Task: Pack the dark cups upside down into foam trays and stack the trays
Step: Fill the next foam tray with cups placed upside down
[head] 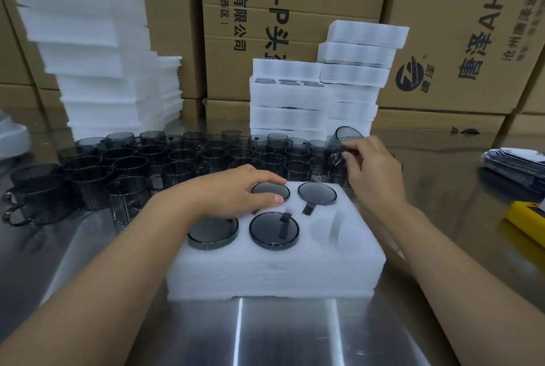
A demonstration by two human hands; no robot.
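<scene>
Now, loose dark cups (pixel 124 165) crowd the worktop (pixel 280 333) at left. Her left hand (pixel 236 194) rests spread on an upturned cup (pixel 272 191) in the foam tray (pixel 274 271); the right hand (pixel 373 168) pinches a tilted cup (pixel 343 137) just behind it.

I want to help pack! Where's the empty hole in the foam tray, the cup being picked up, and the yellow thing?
empty hole (pixel 330 228), head view, its hollow.
cup being picked up (pixel 346 137), head view, tilted wall.
yellow thing (pixel 526 219), head view, top face.

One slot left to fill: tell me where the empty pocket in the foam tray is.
In the head view, the empty pocket is at the near right corner of the foam tray, right of the front-middle cup, below the right hand.
</scene>
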